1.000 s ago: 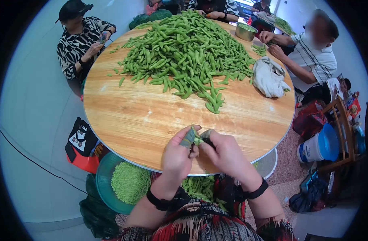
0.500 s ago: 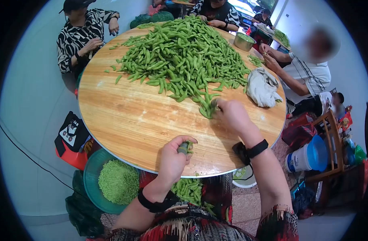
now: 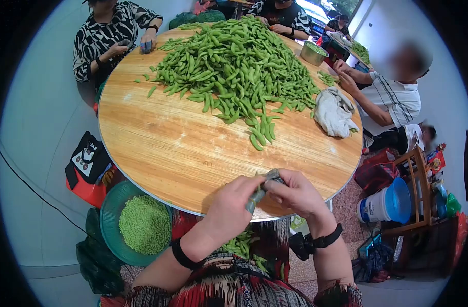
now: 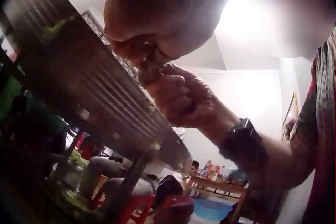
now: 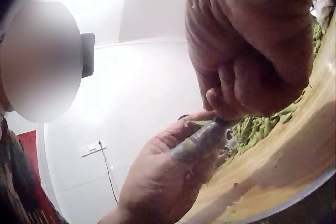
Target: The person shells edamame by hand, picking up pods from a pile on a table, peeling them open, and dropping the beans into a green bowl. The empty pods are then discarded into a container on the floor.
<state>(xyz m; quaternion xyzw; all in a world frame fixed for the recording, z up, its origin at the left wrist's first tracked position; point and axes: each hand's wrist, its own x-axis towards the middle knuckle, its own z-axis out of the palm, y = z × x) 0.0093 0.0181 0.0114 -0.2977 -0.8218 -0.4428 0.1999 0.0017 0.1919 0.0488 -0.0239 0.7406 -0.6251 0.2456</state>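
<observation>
Just above the near edge of the round wooden table (image 3: 157, 174), my two hands meet at the fingertips. My left hand (image 3: 229, 204) pinches a green soybean pod (image 5: 197, 123), mostly hidden by the fingers; grey wrapping (image 5: 197, 145) covers its thumb. My right hand (image 3: 298, 194), with dark wrapping on its fingertips, curls its fingers at the same pod, partly screened by its own knuckles in the right wrist view. A large heap of soybean pods (image 3: 234, 77) fills the far middle of the table, and a few pods (image 3: 262, 134) trail toward me.
A teal basket (image 3: 107, 225) of shelled beans stands at lower left. Pods (image 3: 239, 245) lie below the table edge near my lap. At the table's right are a grey cloth (image 3: 335, 112) and a metal bowl (image 3: 314, 60). Other people sit around the table; a white bucket (image 3: 372, 205) stands right.
My right hand reached out to the nearest pods of the heap, then came back to my left hand. The left hand stayed near the table edge and turned toward the right one.
</observation>
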